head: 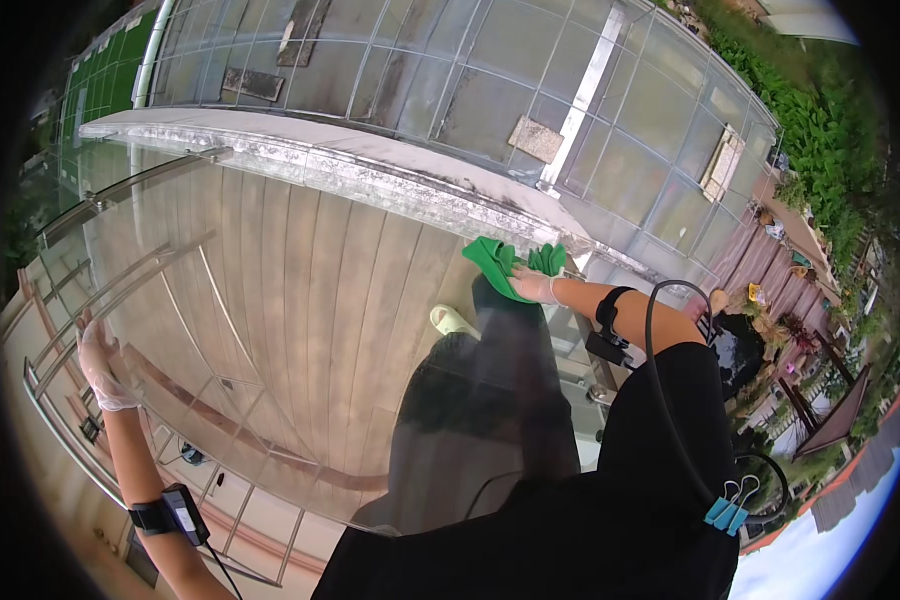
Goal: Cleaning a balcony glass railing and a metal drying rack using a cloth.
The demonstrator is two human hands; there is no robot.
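My right hand (532, 285), in a clear thin glove, is on a bunched green cloth (491, 262) at the far right part of a large glass panel (315, 322). Several folds of cloth stick out past the fingers. My left hand (96, 358), gloved the same way, is stretched out at the panel's left side with its fingers extended and nothing held. A faint reflection shows beside it; whether the palm presses on the glass is hard to tell. Through the panel appear dark-clothed legs and a pale green slipper (450, 320).
A weathered white ledge (330, 161) runs beyond the panel. Past it lies a gridded glass roof (435, 82) with several loose slabs (536, 139) on it. Metal railings (67, 450) stand at lower left. Plants (817, 120) and a lower wooden deck (750, 236) are at right.
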